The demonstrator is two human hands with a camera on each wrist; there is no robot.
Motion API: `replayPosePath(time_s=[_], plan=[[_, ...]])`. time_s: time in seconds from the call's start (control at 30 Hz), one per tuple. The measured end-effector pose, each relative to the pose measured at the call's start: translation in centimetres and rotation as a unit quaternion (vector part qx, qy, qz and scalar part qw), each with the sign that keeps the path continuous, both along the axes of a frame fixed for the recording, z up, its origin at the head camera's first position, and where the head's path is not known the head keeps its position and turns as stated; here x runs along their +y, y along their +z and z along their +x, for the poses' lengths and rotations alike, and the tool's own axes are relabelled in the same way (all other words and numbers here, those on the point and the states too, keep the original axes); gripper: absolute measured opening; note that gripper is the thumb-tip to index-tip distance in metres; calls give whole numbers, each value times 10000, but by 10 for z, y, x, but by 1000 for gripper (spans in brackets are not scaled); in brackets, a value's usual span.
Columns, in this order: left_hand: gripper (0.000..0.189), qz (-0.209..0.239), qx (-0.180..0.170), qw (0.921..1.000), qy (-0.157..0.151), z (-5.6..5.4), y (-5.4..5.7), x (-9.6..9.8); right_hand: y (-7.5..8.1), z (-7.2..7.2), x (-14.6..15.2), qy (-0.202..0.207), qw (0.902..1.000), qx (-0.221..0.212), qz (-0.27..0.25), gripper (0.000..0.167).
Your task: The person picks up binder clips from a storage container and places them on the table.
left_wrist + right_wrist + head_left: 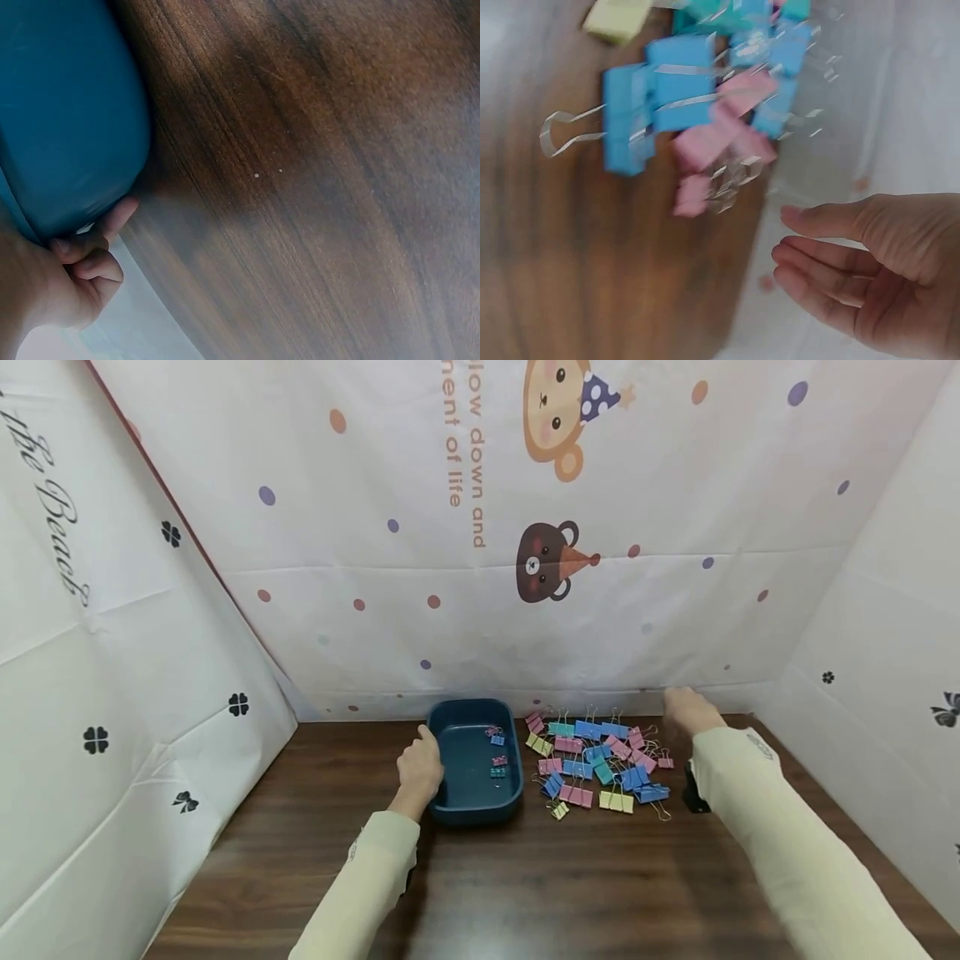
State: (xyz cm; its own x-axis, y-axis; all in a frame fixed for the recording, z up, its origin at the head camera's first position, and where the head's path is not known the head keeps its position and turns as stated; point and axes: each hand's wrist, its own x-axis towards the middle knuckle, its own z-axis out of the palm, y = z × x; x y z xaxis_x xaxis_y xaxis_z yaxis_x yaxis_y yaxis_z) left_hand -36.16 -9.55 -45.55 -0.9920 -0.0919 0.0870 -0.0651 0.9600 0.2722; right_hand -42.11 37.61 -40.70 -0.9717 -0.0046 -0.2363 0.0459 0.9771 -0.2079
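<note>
My left hand (420, 768) grips the left wall of a dark blue plastic bin (467, 777). In the left wrist view, its curled fingers (97, 264) lie against the outside of the bin, and the thumb is hidden. Several small binder clips (498, 772), pink, blue and teal, lie along the bin's right side. My right hand (690, 714) hovers empty off the right end of a spread of binder clips (577, 768). Fingers are loosely bent and the thumb stands apart in the right wrist view; a small pink binder clip (692, 196) is among the nearest to it.
The dark wooden table (495, 893) meets a white printed cloth (420, 635) at the back, with cloth on both sides too. The spread mixes blue, pink, yellow and teal clips of several sizes, some overlapping, their wire handles sticking out.
</note>
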Motion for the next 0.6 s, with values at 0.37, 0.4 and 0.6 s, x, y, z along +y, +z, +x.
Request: replayPosePath(time_s=[0.37, 0.4, 0.6], plan=[[70, 42, -100, 9999, -47, -3, 3, -2, 102, 30, -212, 625, 9933, 953, -166, 31], [71, 27, -92, 9999, -40, -2, 3, -2, 101, 28, -230, 699, 9930, 943, -144, 30], [73, -48, -15, 9999, -102, 2, 1, -1, 70, 14, -309, 1180, 9926, 216, -165, 18]])
